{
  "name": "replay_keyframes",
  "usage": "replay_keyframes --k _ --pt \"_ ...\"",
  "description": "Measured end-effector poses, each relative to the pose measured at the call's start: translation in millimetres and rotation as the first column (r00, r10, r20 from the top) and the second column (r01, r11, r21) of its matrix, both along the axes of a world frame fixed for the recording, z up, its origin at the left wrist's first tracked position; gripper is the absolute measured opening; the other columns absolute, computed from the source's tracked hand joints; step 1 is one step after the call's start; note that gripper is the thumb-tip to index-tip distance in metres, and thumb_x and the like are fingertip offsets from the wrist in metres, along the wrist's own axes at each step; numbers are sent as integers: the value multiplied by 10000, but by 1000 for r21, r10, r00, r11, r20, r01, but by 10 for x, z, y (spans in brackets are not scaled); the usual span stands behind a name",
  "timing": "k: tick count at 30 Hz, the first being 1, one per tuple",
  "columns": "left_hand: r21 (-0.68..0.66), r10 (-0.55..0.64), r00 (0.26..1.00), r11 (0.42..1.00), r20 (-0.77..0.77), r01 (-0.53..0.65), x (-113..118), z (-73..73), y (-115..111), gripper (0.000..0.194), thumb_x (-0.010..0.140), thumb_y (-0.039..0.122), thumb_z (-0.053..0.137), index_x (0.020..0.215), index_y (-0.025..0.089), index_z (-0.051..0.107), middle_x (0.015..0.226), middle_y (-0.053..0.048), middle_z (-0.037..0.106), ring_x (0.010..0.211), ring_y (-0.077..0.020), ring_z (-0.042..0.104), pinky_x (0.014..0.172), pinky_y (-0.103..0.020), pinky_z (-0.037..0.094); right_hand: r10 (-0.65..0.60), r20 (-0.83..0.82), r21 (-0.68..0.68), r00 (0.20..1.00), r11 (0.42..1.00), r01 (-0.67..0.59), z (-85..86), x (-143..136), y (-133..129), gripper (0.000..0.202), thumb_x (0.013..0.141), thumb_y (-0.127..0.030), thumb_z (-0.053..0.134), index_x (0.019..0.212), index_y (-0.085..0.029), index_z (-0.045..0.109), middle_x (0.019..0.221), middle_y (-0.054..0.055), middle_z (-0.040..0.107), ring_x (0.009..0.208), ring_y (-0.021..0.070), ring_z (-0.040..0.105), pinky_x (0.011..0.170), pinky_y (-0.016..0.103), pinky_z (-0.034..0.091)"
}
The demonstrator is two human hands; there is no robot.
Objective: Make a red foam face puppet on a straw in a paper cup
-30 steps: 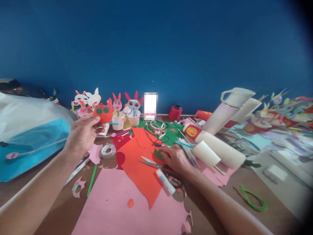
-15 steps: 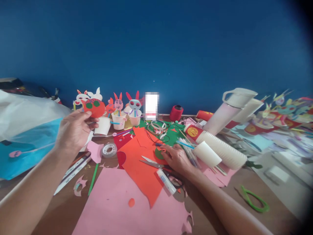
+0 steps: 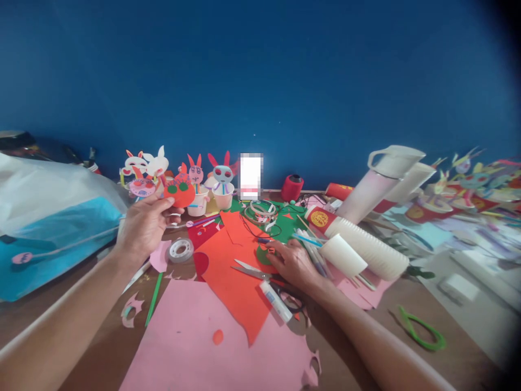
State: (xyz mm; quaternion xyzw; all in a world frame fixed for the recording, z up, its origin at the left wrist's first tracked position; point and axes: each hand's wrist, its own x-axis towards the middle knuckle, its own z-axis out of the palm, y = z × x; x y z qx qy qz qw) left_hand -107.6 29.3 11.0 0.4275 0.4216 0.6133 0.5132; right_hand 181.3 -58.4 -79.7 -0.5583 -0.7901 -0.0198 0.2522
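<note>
Between thumb and fingers, my left hand point(image 3: 144, 225) pinches an orange paper face cutout point(image 3: 179, 196) with two green eyes and purple lashes. It is held up in front of several paper cups with animal faces, such as a pink rabbit face point(image 3: 196, 175) and a grey-blue rabbit face point(image 3: 223, 174). My right hand point(image 3: 295, 260) rests low over the orange paper point(image 3: 232, 271), its fingertips pinched on a small orange paper piece point(image 3: 271, 250) beside a green paper circle point(image 3: 264, 254). Just below that hand lie scissors point(image 3: 250, 270) and a glue stick point(image 3: 275, 301).
A tape roll point(image 3: 180, 250) sits left of the orange paper, and pink paper point(image 3: 195, 336) spreads in front. On the right are stacked paper cups point(image 3: 366, 247), a white pitcher point(image 3: 374, 182) and a green pipe cleaner point(image 3: 423, 331). A plastic bag point(image 3: 52, 217) fills the left side.
My left hand has moved right and slightly down with the orange face, uncovering a pink face behind it. A small orange piece now shows at my right fingertips; that hand has barely moved.
</note>
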Motion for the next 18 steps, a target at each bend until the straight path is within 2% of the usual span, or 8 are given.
replay_keyframes --k 7,14,18 --pt "-29 11 1000 1000 -8 -11 28 -4 2 138 541 150 679 656 137 602 576 7 611 491 -128 567 406 -220 428 10 4 -27 1000 1000 -10 1 -2 5 164 814 -228 515 943 -189 608 592 -3 644 550 141 556 675 268 327" --pt "43 63 997 997 49 -65 -127 80 57 146 536 121 668 659 132 591 569 17 617 471 -130 573 413 -229 454 8 19 -14 1000 1000 -7 -18 9 6 184 832 -256 496 970 -200 603 627 8 661 573 148 565 674 269 326" --pt "57 33 997 998 73 -37 -161 81 74 156 561 126 660 702 129 593 596 17 623 477 -129 582 418 -228 465 0 22 -25 1000 1000 0 -33 14 7 207 834 -245 489 1008 -187 587 620 10 662 596 155 575 683 268 332"
